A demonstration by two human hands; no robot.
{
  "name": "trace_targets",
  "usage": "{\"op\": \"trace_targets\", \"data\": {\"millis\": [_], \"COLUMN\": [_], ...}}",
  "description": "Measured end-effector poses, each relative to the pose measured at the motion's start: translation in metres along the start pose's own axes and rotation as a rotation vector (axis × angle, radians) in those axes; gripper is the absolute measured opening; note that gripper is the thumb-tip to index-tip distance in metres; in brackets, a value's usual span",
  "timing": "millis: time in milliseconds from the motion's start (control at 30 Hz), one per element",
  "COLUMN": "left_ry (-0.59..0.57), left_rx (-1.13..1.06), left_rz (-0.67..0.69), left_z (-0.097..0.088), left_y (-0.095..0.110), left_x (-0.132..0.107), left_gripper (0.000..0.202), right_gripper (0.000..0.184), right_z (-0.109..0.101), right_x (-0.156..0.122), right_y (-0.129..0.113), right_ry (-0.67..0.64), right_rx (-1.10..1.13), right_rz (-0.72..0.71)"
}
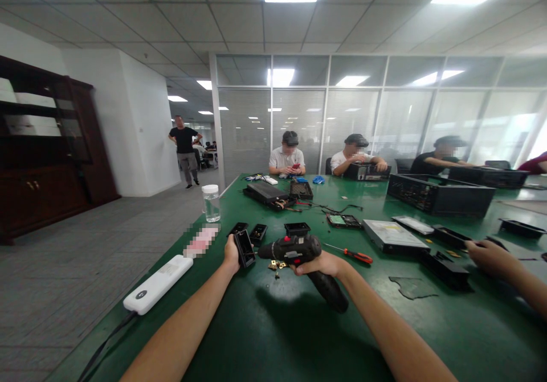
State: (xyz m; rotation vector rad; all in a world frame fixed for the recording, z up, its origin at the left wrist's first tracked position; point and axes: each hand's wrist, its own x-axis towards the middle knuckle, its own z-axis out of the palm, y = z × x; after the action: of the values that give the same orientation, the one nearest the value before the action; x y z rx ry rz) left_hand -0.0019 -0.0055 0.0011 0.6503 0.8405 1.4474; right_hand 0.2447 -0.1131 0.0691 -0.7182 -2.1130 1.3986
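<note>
My left hand (232,255) is closed around a small black rectangular plastic part (245,248), held upright above the green table (265,336). My right hand (321,264) grips a black electric screwdriver (299,251) by its handle, its nose pointing left toward that part. Small brass-coloured bits (277,265) lie on the table just below the tool's tip. Two more black plastic parts (258,233) and a small black tray (297,228) sit just beyond my hands.
A red-handled screwdriver (352,254), an optical drive (394,236), a black computer case (440,194), a water bottle (211,203) and a white power bank (158,284) lie around. Another person's hand (487,255) rests at right. Three people sit at the far end; one person stands at far left.
</note>
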Motion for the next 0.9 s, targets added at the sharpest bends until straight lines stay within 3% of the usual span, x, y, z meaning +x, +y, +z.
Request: {"op": "trace_targets", "data": {"millis": [900], "left_ry": [-0.015], "left_rx": [-0.013], "left_rz": [0.026], "left_z": [-0.0021], "left_y": [-0.0019], "left_x": [0.0045], "left_gripper": [0.035], "right_gripper": [0.025], "right_z": [-0.0015], "right_x": [0.0005], "right_y": [0.0020], "right_ry": [-0.014], "right_rx": [-0.020], "right_rz": [0.000]}}
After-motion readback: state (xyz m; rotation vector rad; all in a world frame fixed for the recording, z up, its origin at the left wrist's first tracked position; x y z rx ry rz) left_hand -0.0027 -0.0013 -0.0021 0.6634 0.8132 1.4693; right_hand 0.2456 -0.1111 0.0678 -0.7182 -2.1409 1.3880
